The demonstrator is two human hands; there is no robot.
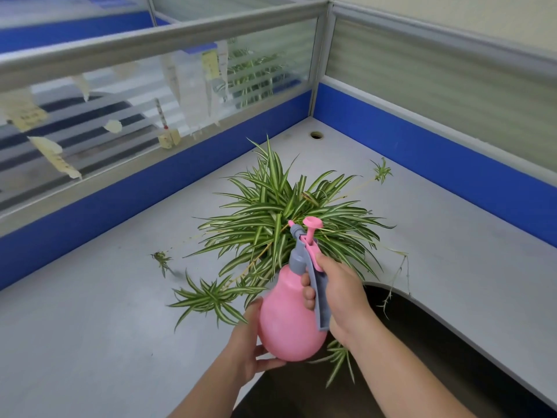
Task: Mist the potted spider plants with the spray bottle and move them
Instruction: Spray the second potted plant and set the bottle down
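A grey desk (90, 342) sits in a blue-walled office corner. The left hand (245, 348) cups the underside of a pink spray bottle (289, 315), its grip closed on the rounded body. The right hand (337, 294) wraps the grey handle, thumb by the pink trigger. The nozzle points into a spider plant (280, 212) standing mid-desk just beyond. Steadying the base and sweeping short bursts across the leaves would likely mist them evenly.

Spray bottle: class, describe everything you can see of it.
The spray bottle has a round pink body of smooth plastic, a grey head and handle, and a pink pump knob on top. It is held above the desk, nozzle towards the spider plant. The left hand cups its base; the right hand grips the handle.
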